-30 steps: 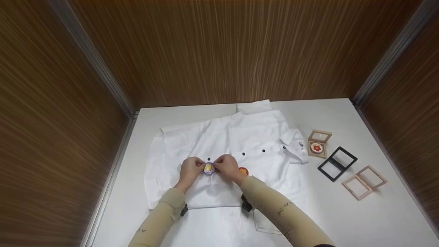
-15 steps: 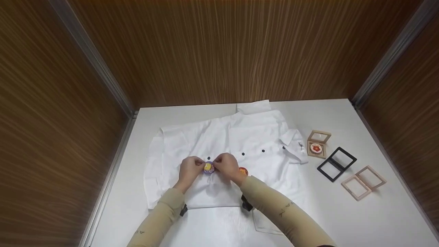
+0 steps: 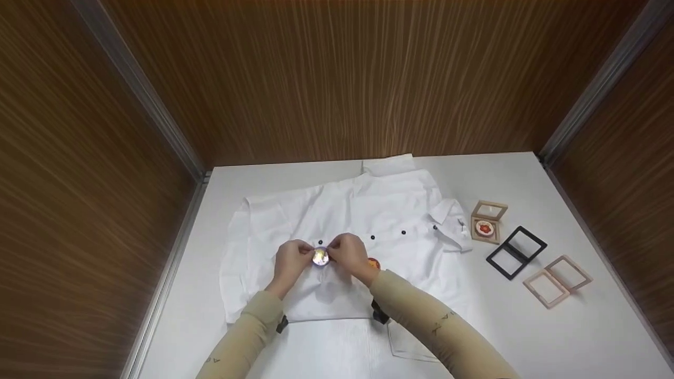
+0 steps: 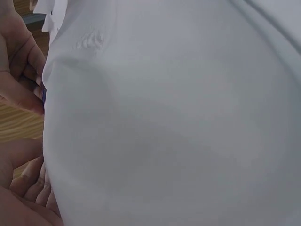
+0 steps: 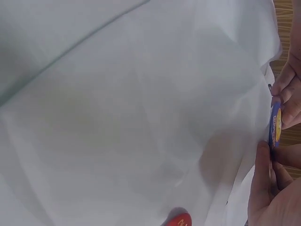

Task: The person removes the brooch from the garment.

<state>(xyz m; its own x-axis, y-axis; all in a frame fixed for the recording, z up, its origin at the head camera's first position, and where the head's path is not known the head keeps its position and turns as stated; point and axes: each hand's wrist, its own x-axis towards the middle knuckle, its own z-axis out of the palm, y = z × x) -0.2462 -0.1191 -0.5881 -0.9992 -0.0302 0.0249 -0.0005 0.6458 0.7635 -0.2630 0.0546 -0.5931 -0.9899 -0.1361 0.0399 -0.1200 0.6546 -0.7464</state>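
Note:
In the head view a round purple-rimmed pin badge (image 3: pixel 320 257) with a yellow figure is held over a white shirt (image 3: pixel 389 210). My left hand (image 3: pixel 289 263) pinches its left edge between thumb and fingers. From the other side my right hand (image 3: pixel 349 257) pinches its right edge. The right wrist view catches the badge (image 5: pixel 275 125) nearly edge-on, close against raised shirt cloth. A red round badge (image 3: pixel 374 262) lies on the shirt, partly covered by my right hand. Cloth fills most of the left wrist view, hiding nearly all of the badge.
Right of the shirt lie an open wooden case (image 3: pixel 485 236) holding a red-flower badge (image 3: pixel 484 228), an open black case (image 3: pixel 516 252) and an open pink case (image 3: pixel 558 281). Black buttons (image 3: pixel 404 232) run along the shirt. Wood-grain panels (image 3: pixel 368 79) enclose the white table (image 3: pixel 231 179).
Both hands stay almost in place at the badge. Its face has tilted slightly and now shows a bright glare that hides part of the picture.

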